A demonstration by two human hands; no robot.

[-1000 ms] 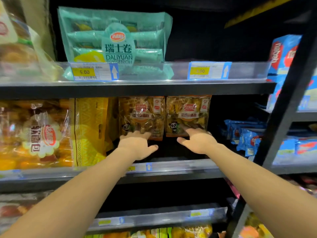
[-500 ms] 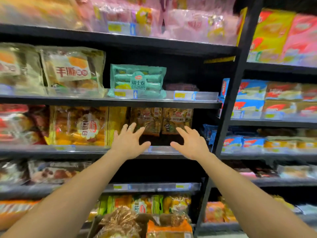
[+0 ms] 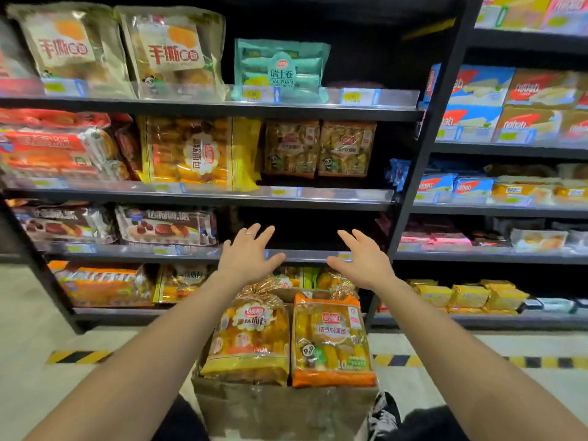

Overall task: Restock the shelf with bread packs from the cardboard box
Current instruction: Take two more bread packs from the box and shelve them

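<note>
A cardboard box stands on the floor in front of me, holding bread packs. A yellow pack sits upright on its left and an orange pack on its right. My left hand and my right hand hover above the box with fingers spread, holding nothing. Two brown bread packs stand side by side on the black shelf above my hands. Below that shelf a dark gap shows behind my hands.
Black shelving fills the view with packaged bread and cakes. A mint green pack stands one shelf higher. Blue wafer boxes fill the right bay. Yellow-black tape runs along the floor.
Both hands let go of the two brown packs on the shelf and drew back and down toward the box. My view pulled back and tilted down, bringing the box into sight.
</note>
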